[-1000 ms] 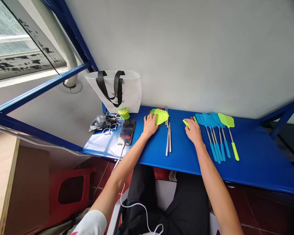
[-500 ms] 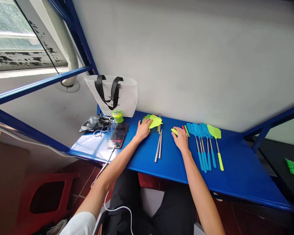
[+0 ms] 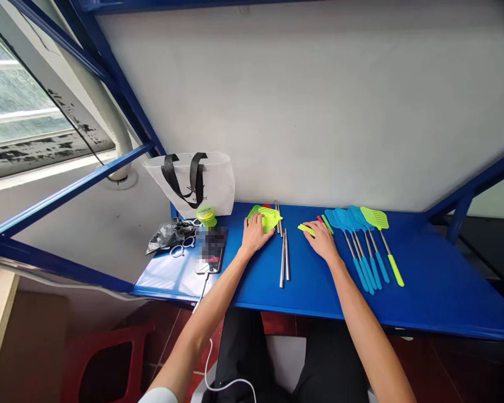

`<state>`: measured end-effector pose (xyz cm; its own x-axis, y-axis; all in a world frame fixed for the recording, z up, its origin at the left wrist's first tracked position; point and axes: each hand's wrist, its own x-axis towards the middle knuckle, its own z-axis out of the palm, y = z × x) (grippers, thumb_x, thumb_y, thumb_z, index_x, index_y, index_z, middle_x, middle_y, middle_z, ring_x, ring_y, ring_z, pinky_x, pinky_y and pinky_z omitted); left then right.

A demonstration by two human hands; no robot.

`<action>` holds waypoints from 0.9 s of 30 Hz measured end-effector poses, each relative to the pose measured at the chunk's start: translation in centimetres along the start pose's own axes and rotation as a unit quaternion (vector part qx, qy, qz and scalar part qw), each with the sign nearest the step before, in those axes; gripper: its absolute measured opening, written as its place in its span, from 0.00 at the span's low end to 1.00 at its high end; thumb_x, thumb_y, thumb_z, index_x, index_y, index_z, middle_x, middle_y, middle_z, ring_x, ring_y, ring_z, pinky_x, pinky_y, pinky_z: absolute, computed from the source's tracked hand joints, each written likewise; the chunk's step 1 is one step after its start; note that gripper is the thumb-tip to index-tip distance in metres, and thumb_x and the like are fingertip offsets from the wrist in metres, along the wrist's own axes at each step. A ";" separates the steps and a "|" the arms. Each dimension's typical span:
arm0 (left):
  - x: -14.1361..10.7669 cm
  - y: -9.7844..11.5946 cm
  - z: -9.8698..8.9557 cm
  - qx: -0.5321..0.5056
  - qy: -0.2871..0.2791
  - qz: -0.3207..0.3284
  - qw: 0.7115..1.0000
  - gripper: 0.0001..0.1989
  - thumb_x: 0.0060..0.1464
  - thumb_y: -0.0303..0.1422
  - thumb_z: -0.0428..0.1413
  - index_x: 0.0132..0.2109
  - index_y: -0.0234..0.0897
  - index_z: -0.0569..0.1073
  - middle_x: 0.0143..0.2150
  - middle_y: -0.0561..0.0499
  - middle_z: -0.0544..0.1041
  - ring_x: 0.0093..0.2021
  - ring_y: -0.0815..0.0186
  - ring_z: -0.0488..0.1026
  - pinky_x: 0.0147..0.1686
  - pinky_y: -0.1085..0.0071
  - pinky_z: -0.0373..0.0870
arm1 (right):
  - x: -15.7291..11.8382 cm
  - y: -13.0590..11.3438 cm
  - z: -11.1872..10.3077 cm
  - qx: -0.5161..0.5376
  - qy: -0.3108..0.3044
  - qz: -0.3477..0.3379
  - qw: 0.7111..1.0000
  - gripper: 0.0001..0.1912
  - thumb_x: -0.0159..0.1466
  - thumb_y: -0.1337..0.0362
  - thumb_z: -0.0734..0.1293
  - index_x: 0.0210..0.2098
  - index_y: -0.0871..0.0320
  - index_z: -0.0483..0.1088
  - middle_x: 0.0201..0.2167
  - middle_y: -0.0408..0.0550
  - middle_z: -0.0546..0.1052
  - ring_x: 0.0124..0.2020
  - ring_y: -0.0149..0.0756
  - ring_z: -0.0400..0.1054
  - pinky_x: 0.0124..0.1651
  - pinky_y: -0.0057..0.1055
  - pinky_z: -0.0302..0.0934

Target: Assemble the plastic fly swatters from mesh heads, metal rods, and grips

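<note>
You seem to be picking up parts on the bench point(image 3: 437, 274), left hand point(image 3: 255, 237) bent over a yellow swatter head point(image 3: 272, 219), grip unclear, right hand point(image 3: 321, 242) with fingers closed around a yellow handle point(image 3: 305, 229) right of the metal rods point(image 3: 287, 260); lifting calls for steady pinching.

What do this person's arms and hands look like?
The left hand and right hand wear no gloves, and no watch or bracelet shows. A white sleeve peeks in on the left arm; the right arm is bare as far as it shows.
</note>
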<state>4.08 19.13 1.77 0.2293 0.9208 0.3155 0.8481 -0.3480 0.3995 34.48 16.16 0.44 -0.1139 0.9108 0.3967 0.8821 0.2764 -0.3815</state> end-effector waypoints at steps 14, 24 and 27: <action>0.1 0.2 -0.5 0.036 0.019 0.004 0.999 0.26 0.71 0.49 0.56 0.68 0.43 0.74 0.72 0.37 0.72 0.74 0.44 0.66 0.74 0.44 0.60 | 0.1 -2.6 0.0 -0.049 -0.033 -0.035 0.998 0.19 0.80 0.54 0.59 0.59 0.51 0.79 0.58 0.57 0.78 0.58 0.53 0.72 0.56 0.47 0.66; -0.1 2.0 -2.4 0.022 0.001 0.023 0.999 0.23 0.72 0.29 0.49 0.64 0.48 0.83 0.71 0.40 0.74 0.73 0.45 0.68 0.74 0.41 0.57 | -0.1 -3.7 -0.1 -0.020 -0.066 -0.031 0.997 0.23 0.79 0.64 0.55 0.63 0.48 0.77 0.63 0.55 0.77 0.63 0.53 0.69 0.62 0.52 0.64; -0.6 2.8 -3.3 -0.036 -0.003 0.060 0.998 0.18 0.75 0.36 0.51 0.60 0.42 0.83 0.59 0.40 0.81 0.60 0.50 0.78 0.60 0.55 0.72 | 0.0 -3.7 -0.2 -0.026 -0.067 -0.033 0.997 0.22 0.79 0.60 0.57 0.63 0.48 0.78 0.62 0.56 0.77 0.62 0.54 0.69 0.61 0.51 0.65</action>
<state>4.76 17.01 5.49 0.3301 0.8730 0.3591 0.7782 -0.4670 0.4199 31.31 15.01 2.04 -0.2295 0.9251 0.3026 0.8926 0.3239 -0.3135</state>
